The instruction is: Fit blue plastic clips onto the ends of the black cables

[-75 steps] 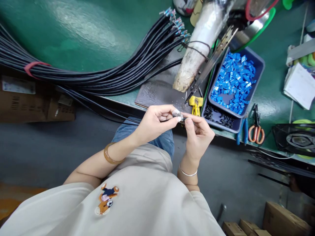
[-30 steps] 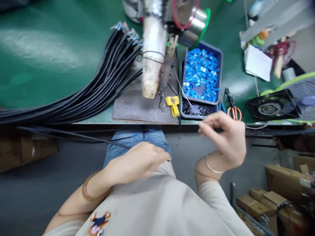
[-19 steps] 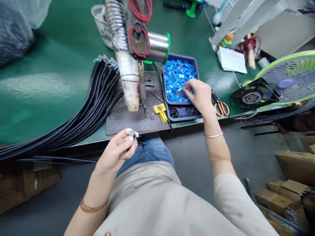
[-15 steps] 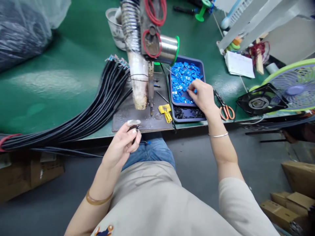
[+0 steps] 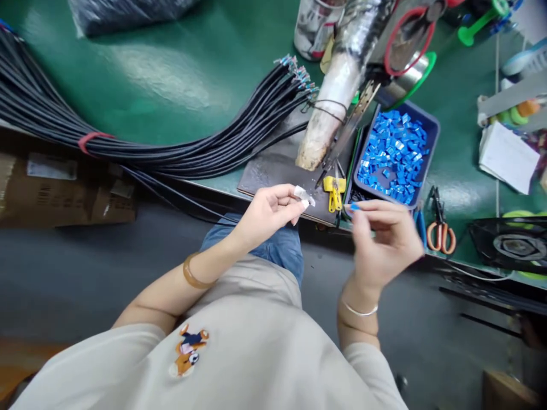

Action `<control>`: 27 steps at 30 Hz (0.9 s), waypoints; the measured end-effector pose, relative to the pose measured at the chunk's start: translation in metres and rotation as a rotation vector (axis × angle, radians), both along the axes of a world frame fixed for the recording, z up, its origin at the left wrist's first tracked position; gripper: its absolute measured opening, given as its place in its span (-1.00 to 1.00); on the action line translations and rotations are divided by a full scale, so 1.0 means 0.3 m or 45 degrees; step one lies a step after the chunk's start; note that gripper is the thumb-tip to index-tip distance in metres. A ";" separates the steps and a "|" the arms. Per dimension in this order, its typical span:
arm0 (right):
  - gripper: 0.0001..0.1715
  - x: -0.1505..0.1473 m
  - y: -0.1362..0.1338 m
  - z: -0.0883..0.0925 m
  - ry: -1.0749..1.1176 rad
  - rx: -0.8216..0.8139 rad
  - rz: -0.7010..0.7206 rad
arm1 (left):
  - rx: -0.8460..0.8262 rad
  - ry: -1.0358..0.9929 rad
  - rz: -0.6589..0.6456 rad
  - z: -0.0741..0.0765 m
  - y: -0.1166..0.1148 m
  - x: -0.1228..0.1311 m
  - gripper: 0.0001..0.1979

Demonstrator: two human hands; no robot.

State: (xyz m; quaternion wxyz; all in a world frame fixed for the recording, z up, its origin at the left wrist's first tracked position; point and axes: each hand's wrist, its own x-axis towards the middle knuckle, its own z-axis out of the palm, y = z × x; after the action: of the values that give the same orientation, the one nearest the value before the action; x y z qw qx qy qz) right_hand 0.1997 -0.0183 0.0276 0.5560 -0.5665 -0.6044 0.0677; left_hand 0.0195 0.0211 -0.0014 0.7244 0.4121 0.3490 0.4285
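Observation:
My right hand (image 5: pixel 387 242) is closed, with a small blue plastic piece (image 5: pixel 354 206) pinched between thumb and fingertips. It hovers just in front of a dark tray (image 5: pixel 433 134) heaped with similar blue pieces (image 5: pixel 395 151). My left hand (image 5: pixel 273 215) is closed in a pinch over the bench's front edge, and white tape (image 5: pixel 304 195) wraps one fingertip. Whatever lies between its fingers is hidden. Behind the hands, a soldering iron (image 5: pixel 354 122) points down over a dark work mat (image 5: pixel 267 171). A yellow clip (image 5: pixel 335 193) rests on the mat between the two hands.
A bundle of black cables (image 5: pixel 205 154) with stripped coloured ends stretches along the left. A wrapped tube (image 5: pixel 325 122) hangs beside the iron, near a solder spool (image 5: pixel 404 82). Orange-handled scissors (image 5: pixel 441 233), papers (image 5: pixel 508 156) and a black fan (image 5: pixel 517 245) are at right.
My right hand has left the tray and come toward my left hand, carrying a blue piece. The view has turned and shifted left. The small black piece in my left hand no longer shows.

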 end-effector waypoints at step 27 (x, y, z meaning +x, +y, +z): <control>-0.86 -0.071 -0.003 -0.088 0.364 -0.383 0.345 | 0.246 0.250 0.016 0.003 -0.021 0.022 -0.94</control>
State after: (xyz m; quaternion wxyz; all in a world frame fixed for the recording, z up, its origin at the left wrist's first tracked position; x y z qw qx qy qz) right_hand 0.1783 -0.0193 0.0013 0.5310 -0.5415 -0.5732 0.3103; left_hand 0.0262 0.0149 -0.0005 0.6411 0.5177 0.3777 0.4222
